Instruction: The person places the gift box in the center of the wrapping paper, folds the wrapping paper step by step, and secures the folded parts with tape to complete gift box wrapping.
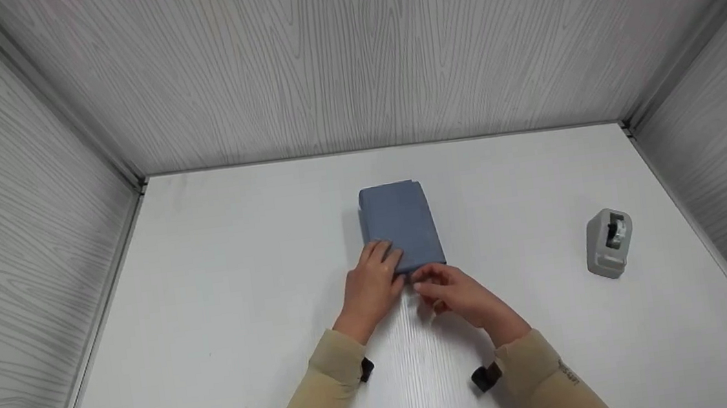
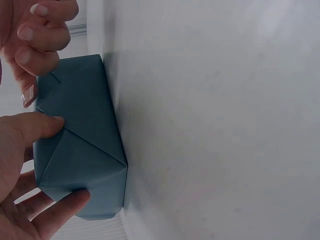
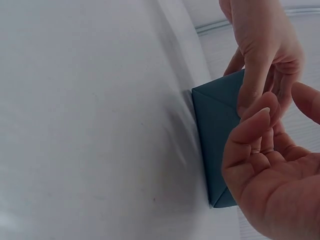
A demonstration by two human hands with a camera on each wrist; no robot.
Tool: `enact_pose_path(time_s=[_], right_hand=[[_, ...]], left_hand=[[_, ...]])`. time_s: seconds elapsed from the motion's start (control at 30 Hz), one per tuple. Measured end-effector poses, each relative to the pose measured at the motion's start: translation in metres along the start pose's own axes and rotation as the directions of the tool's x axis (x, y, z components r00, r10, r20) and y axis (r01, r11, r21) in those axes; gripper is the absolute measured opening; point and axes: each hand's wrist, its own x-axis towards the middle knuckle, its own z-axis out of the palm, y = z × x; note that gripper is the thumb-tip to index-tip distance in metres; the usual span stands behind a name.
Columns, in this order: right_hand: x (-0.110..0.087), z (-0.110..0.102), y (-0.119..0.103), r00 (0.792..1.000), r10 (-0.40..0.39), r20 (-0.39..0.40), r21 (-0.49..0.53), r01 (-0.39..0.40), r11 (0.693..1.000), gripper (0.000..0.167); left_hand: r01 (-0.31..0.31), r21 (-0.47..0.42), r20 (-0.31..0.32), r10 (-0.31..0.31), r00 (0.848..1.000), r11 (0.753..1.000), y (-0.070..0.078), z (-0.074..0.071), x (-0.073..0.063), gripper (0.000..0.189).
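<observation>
A box wrapped in blue paper [image 1: 400, 220] lies on the white table, folded triangular flaps showing at its near end [image 2: 90, 145]. My left hand [image 1: 370, 290] grips that end, the thumb pressing the flap's point and the other fingers spread over the top and left side. Close to the right part of the same end is my right hand [image 1: 461, 296], several of its fingers bent. One right fingertip, at the box's upper edge in the left wrist view, carries a small clear strip of tape [image 2: 28, 95]. In the right wrist view my right thumb stands apart from the fingers.
A grey tape dispenser [image 1: 609, 243] with a roll in it stands on the right side of the table [image 1: 216, 250]. Grey wood-grain panels [image 1: 345, 54] enclose the table at the back and both sides. Dark wrist cameras [image 1: 487, 377] are strapped at the sleeves.
</observation>
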Motion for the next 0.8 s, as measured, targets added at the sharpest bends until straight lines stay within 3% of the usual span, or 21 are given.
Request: enact_pose_path(time_s=[0.37,0.8], right_hand=[[0.0024,-0.0001,0.0012,1.000,-0.003,0.000,0.045,0.003,0.999,0.035],[0.0022,0.0017,0.0012,1.000,0.006,-0.009,0.073,-0.005,0.997,0.040]], left_hand=[[-0.021,0.030,-0.016,0.022,1.000,0.999,0.0000,0.0022,-0.0020,0.045],[-0.091,0.102,-0.098,0.101,0.990,0.991,0.0005,0.0067,-0.0045,0.023]])
